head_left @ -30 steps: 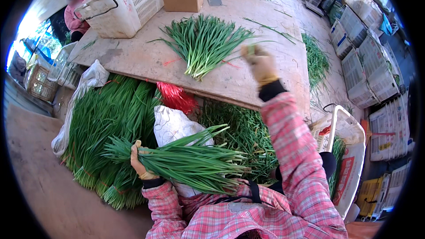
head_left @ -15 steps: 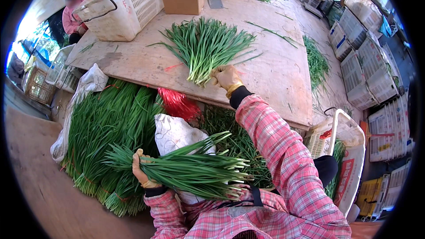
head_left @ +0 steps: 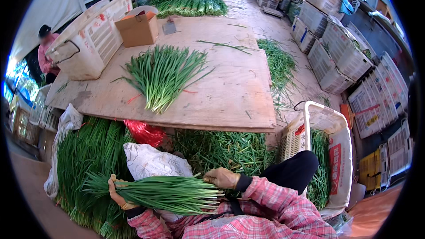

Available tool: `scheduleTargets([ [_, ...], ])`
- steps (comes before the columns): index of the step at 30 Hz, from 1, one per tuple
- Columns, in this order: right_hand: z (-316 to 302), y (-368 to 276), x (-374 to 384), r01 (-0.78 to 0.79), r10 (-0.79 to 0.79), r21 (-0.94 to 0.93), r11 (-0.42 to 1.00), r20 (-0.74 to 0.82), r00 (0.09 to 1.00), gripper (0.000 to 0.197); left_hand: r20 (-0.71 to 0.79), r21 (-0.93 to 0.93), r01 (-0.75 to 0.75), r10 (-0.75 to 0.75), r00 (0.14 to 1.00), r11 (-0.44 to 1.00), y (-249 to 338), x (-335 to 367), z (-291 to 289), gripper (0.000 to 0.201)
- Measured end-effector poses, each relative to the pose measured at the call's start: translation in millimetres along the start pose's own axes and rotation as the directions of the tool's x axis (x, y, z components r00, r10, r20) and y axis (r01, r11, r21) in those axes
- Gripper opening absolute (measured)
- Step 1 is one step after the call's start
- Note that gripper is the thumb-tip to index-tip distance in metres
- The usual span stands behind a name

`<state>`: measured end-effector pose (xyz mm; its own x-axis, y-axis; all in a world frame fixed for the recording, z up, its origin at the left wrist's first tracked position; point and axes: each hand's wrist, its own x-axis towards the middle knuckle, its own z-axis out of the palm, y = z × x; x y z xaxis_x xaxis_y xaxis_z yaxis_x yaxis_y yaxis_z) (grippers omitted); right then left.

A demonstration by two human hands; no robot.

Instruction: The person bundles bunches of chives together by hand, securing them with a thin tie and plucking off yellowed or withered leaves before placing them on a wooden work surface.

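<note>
My left hand [head_left: 119, 192], in a tan glove, is wrapped round the leafy end of a bunch of green chives [head_left: 170, 193]. The bunch lies level across my lap, its pale cut ends to the right. At the upper edge of those ends is my gloved right hand [head_left: 222, 178], fingers pressed together; what they pinch, if anything, is hidden. A second pile of chives [head_left: 164, 77] is fanned out on the wooden table [head_left: 226, 93], stems toward me, over a red tie. Left of my lap stands a large heap of tied chives [head_left: 90, 159].
A white sack [head_left: 155, 161] and red plastic strands [head_left: 144, 132] sit below the table edge. Loose green leaves [head_left: 226, 150] cover the ground. To the right stands a white crate [head_left: 347, 150]. A cardboard box [head_left: 138, 30] and a large crate [head_left: 90, 40] occupy the table; other people sit beyond.
My right hand has come back from the pile on the table to the bunch in my lap. The left hand keeps its hold. The whole view has shifted, showing more of the far end.
</note>
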<state>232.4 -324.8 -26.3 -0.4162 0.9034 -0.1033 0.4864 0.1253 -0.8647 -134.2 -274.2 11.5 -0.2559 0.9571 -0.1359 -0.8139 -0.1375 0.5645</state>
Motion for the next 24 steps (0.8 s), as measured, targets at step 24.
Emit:
scheduleTargets([
  [24, 1.0, 18.3, -82.8, -0.058, 0.005, -0.138, 0.989, -0.355, 0.935, 0.009, 0.274, -0.153, -0.050, 0.091, 0.958, 0.987, 28.5, 3.7, -35.8, 0.017],
])
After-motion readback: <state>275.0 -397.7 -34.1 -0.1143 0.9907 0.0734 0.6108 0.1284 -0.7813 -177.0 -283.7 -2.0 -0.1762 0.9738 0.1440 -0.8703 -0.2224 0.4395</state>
